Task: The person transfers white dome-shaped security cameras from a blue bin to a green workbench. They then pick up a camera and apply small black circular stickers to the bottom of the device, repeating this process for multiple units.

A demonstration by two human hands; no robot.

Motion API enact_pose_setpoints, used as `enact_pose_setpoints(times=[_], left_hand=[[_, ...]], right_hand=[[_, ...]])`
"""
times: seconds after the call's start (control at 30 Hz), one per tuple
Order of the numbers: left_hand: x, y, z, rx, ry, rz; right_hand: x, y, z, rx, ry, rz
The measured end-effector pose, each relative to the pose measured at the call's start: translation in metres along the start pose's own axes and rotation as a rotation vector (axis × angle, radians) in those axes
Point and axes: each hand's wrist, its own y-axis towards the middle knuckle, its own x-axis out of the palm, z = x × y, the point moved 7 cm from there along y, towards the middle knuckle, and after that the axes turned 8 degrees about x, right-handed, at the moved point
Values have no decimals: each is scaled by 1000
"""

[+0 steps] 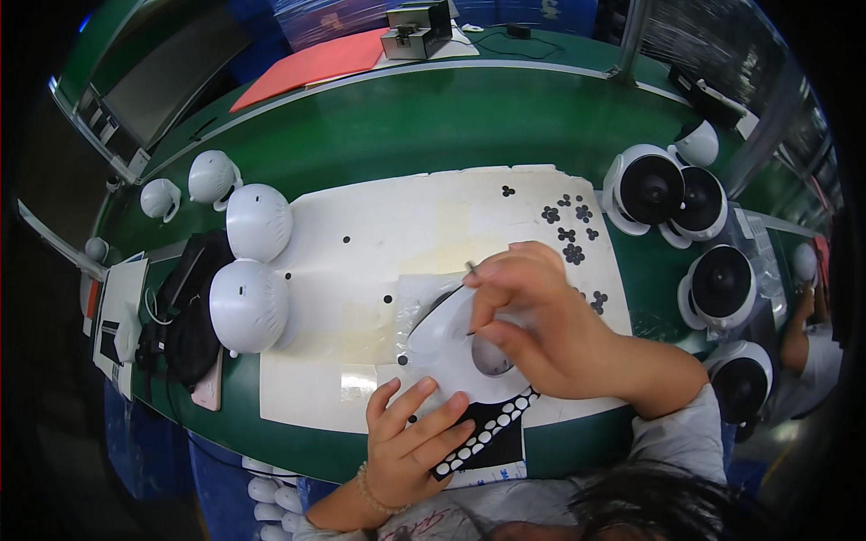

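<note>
A white rounded plastic housing [448,353] rests tilted on the pale work sheet, with a grey recessed circle [490,358] in its face. My right hand [550,325] is over it, thumb and fingers pinched on a thin dark tool [470,268] whose kind I cannot make out; only a short end shows. My left hand [417,437] lies with its fingers spread, fingertips at the housing's near left edge. Beside those fingers, a black sheet with rows of white round dots [487,436] sits partly under the housing. A clear plastic film [410,302] shows behind the housing.
White round units [248,307] stand at the left, near a black pouch [189,311]. More white units with black faces [722,284] line the right side. Small black discs [574,254] lie clustered on the work sheet [325,316]. Another person's arm [798,329] shows far right.
</note>
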Motion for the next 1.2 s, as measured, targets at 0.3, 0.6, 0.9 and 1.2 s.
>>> enact_pose_setpoints(times=[0.3,0.6,0.9,1.2], left_hand=[[-1,-2,0,7,-5,8],[-2,1,1,4,7,16],[1,0,2,-4,33,29],[2,-1,2,-8,18,48]], right_hand=[[18,0,5,109,-13,-105],[9,-26,-18,-40,-490,-84],[14,-52,12,164,-90,-134],[15,-55,11,107,-217,-168]])
